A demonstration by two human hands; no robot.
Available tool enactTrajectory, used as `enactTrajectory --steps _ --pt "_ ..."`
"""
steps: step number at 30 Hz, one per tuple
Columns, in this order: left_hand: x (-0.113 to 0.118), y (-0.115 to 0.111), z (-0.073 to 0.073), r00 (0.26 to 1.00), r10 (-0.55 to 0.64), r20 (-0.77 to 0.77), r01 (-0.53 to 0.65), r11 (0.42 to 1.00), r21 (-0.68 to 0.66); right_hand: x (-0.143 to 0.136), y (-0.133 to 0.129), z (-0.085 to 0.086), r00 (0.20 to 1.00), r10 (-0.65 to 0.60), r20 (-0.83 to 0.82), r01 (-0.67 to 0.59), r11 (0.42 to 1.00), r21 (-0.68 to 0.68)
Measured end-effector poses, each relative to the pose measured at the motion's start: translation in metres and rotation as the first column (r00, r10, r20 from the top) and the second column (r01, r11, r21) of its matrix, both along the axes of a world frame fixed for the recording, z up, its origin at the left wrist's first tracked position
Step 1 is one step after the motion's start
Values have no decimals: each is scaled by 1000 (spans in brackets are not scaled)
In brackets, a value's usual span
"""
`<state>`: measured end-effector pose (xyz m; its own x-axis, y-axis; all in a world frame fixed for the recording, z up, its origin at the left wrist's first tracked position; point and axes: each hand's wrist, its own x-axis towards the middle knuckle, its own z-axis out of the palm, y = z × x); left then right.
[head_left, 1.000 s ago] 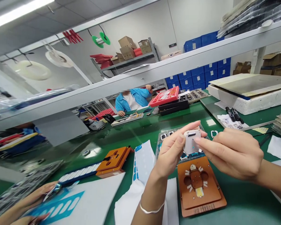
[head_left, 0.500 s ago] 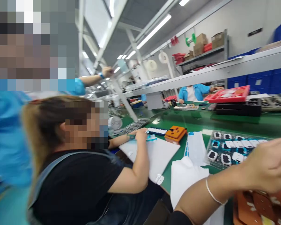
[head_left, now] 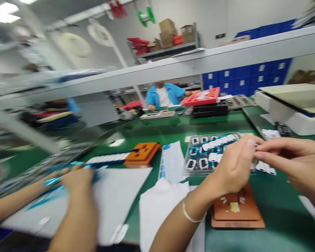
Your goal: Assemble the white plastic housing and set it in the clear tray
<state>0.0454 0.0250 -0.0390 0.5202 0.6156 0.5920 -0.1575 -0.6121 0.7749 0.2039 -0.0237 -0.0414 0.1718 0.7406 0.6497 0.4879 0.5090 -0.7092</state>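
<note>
My left hand (head_left: 235,164), with a white band at its wrist, is raised over an orange-brown fixture (head_left: 237,210), its fingers closed in a pinch. From the right my right hand (head_left: 291,154) meets it, thumb and forefinger pressed together. Whatever sits between the fingertips is too small to name. The fixture lies on the green table and carries a small yellow and white patch. Behind my left hand stands a clear tray (head_left: 199,154) of white and black frame-shaped parts, with a strip of white pieces lying across it.
White sheets (head_left: 162,206) lie left of the fixture. Farther left a co-worker's hands (head_left: 77,175) are over white paper, near an orange block (head_left: 141,154). A red tray (head_left: 202,97) rests on black trays at the back, and a white box (head_left: 294,105) stands back right.
The view has swung right, so the nearby co-worker's head and body have left the picture. My right hand and the whole front fixture now show, with both hands' fingertips together.
</note>
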Motion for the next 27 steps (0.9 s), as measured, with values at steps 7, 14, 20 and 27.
enactTrajectory --steps 7,14,20,27 --pt "5 4 -10 994 -68 91 77 992 -100 -15 5 23 968 238 -74 -241 970 -25" --pt "5 1 -11 993 -3 122 13 996 -85 -14 -2 21 963 112 245 -163 966 200" --pt "6 5 -14 989 -16 150 36 991 -131 -11 -1 21 952 88 294 -174 944 282" --pt "2 7 -9 987 -97 125 116 981 -154 -9 5 18 972 236 4 -229 941 251"
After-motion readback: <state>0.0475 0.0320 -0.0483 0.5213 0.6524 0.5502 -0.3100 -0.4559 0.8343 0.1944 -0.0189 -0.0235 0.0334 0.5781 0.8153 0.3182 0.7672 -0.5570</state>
